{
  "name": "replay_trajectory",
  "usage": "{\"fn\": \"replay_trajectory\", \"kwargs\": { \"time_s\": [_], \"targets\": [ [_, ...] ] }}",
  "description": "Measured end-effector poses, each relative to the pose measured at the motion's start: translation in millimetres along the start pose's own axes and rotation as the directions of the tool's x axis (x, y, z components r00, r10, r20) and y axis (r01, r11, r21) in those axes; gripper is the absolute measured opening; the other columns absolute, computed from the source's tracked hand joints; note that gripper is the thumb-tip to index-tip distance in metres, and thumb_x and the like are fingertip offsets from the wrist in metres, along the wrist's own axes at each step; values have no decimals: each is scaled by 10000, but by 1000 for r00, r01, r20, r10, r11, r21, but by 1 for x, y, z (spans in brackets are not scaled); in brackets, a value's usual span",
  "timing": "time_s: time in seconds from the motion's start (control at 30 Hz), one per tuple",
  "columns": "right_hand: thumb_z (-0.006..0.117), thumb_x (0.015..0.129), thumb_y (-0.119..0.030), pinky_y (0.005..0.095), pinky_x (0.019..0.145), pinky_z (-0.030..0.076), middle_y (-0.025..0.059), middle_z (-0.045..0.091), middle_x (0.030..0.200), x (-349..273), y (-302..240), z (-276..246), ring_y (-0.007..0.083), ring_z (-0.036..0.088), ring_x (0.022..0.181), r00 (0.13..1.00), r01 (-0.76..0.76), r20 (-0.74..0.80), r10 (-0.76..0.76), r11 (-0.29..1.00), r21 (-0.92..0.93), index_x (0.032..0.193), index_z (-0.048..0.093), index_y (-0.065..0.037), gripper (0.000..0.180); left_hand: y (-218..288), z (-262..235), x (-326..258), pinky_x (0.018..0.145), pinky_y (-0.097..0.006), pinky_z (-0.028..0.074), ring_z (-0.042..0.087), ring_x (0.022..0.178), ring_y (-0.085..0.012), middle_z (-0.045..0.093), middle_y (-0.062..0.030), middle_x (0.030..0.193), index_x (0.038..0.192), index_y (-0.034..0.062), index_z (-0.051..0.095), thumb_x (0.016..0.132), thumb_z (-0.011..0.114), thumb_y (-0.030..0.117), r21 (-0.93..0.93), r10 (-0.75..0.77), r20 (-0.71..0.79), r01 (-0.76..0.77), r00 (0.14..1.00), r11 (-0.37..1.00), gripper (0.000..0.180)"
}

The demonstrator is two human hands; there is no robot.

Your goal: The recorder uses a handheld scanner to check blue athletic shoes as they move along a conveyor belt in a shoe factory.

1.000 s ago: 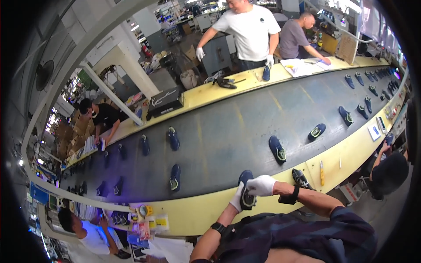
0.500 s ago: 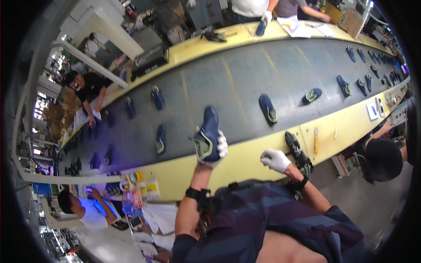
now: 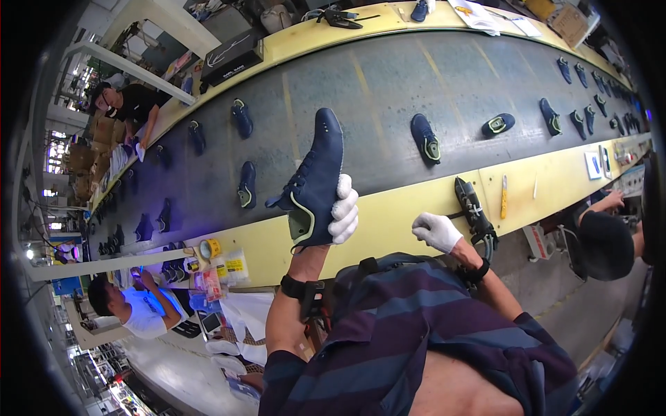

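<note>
A navy blue shoe (image 3: 319,170) with dark laces and a pale green lining stands toe-up in my left hand (image 3: 344,211). That white-gloved hand wraps the heel end from the right, over the bench's near edge. My right hand (image 3: 437,232), also in a white glove, is curled closed above the yellow bench edge. Its fingertips are turned away, so whatever they hold, if anything, is hidden. Just right of it lies a black tool (image 3: 474,208) with a hose or cable. Beyond both hands, more navy shoes, such as one shoe (image 3: 425,139), lie on the grey conveyor belt (image 3: 374,90).
A yellow cutter knife (image 3: 504,197) lies on the near bench strip (image 3: 388,215). Tape (image 3: 209,248) and plastic packets (image 3: 231,267) sit at the left. A black box (image 3: 232,59) stands on the far edge. People work at both left sides and at the right.
My left hand has raised the shoe slightly and brought it closer, turning its upper and laces more to the left. My right hand stays nearly in place. The view has tilted downward.
</note>
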State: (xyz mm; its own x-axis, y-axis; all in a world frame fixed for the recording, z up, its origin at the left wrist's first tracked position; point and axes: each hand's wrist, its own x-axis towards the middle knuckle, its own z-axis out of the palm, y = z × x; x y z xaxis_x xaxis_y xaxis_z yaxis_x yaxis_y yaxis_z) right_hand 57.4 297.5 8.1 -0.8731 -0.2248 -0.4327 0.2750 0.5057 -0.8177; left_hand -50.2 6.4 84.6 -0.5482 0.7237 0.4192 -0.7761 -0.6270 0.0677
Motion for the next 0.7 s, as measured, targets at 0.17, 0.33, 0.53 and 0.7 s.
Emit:
{"fn": "replay_trajectory", "kwargs": {
  "time_s": [0.17, 0.33, 0.53, 0.7],
  "targets": [
    [679, 959, -153, 304, 582, 561, 95, 728, 789, 2, 18, -1, 131, 686, 640, 998, -32, -46, 34, 998, 45, 992, 700, 6, 164, -2, -18, -17, 699, -527, 558, 711, 832, -364, 698, -173, 1062, 1328, 13, 590, 894, 542, 828, -230, -191, -319, 120, 928, 966, 924],
    [657, 980, -168, 292, 650, 586, 131, 723, 892, 16, 7, -9, 166, 701, 713, 997, -70, -24, 75, 980, 188, 1110, 654, 56, 259, -45, -65, -48, 609, -502, 572, 710, 713, -328, 708, -165, 875, 1072, 29, 672, 907, 445, 871, -52, -171, -772, 206, 613, 977, 888],
    [664, 1033, -252, 409, 949, 567, 142, 674, 1227, 58, -12, 13, 247, 675, 1077, 992, -126, 121, 36, 327, 937, 1351, 560, 38, 443, -85, -62, -37, 502, -433, 596, 699, 576, -283, 694, -154, 774, 963, 23, 663, 942, 400, 851, 0, -264, -857, 512, 442, 859, 868],
    [659, 1018, -157, 415, 899, 575, 85, 686, 1069, 96, -6, 31, 261, 688, 944, 953, -258, 220, 209, 175, 950, 1163, 615, -26, 201, -80, -80, -54, 598, -421, 602, 724, 726, -288, 714, -144, 856, 1095, 55, 661, 972, 369, 830, 165, -132, -879, 551, 459, 818, 837]
  ]
}}
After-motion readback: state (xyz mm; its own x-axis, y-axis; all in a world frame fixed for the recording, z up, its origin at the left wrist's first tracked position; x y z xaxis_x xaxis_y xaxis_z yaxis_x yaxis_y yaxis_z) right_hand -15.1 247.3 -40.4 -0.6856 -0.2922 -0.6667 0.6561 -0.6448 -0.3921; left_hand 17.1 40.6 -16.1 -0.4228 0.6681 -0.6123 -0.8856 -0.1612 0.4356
